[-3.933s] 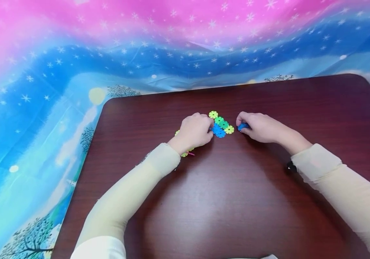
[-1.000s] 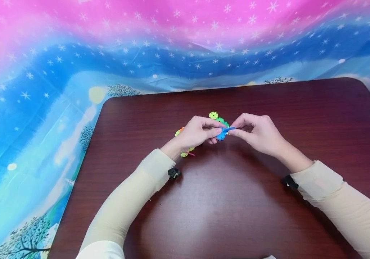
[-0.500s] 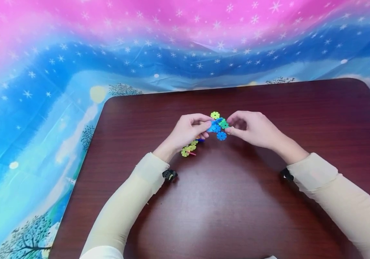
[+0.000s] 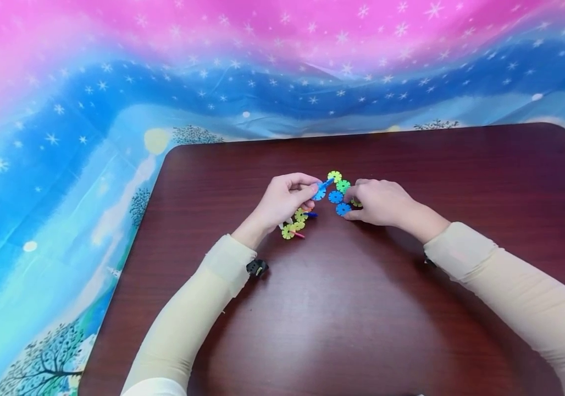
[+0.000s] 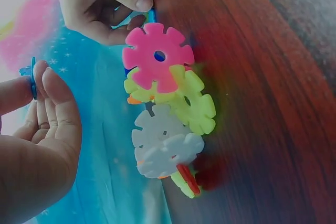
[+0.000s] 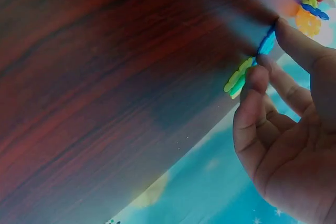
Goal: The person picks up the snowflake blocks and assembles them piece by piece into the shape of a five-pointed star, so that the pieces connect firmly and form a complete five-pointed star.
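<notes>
Small plastic interlocking discs with notched edges lie on the brown table. My left hand pinches two joined blue discs between thumb and fingers, one set crosswise to the other. My right hand is down at the loose discs, with thumb and a finger on opposite edges of a blue disc. Beside it lie another blue disc, a green disc and a yellow disc. The right fingers partly cover another yellow disc.
An assembled chain of discs stands below my left hand, including a pink disc, a white disc and a yellow-green disc. Past the far edge of the table hangs a printed cloth.
The right hand brought a blue disc to the left hand's blue disc, and the two are now joined. The left hand drew back leftward with them; the right went down to another blue disc.
</notes>
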`<state>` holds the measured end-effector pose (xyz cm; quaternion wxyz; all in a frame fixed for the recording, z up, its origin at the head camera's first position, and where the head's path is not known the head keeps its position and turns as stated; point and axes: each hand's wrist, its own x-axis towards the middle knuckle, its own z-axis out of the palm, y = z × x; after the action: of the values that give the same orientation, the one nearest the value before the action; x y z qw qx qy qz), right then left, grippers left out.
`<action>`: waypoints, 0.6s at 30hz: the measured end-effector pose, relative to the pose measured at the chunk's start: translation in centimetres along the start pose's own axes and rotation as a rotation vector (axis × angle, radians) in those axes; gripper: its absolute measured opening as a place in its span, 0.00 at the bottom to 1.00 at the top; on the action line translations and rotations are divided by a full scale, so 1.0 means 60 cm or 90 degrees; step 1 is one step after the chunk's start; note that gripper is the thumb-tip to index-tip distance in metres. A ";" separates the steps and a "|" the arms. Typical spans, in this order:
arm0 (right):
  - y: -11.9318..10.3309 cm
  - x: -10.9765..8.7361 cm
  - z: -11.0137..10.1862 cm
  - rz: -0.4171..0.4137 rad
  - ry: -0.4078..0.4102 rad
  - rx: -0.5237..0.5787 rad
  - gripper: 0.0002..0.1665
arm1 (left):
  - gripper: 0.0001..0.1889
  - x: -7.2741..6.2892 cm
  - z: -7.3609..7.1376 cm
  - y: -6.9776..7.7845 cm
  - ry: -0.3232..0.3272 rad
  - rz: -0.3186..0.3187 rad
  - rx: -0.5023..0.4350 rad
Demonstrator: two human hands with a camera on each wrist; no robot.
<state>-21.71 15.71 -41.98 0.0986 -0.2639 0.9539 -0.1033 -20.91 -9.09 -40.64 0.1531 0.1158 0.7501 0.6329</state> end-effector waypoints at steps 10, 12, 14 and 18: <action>0.006 0.022 0.009 0.030 -0.023 0.070 0.26 | 0.12 0.000 0.001 0.003 0.000 0.009 0.013; 0.009 0.022 0.010 0.026 -0.023 0.101 0.23 | 0.12 0.000 0.001 0.003 0.002 0.010 0.014; 0.011 0.020 0.009 0.013 -0.016 0.134 0.20 | 0.12 0.000 0.002 0.001 0.002 0.009 0.015; 0.011 0.006 0.004 -0.012 0.029 0.195 0.15 | 0.12 -0.001 0.004 -0.001 0.000 0.007 0.016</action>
<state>-22.28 16.02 -42.41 0.1151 -0.2525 0.9265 -0.2543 -20.78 -8.92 -40.70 0.1478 0.1220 0.7574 0.6242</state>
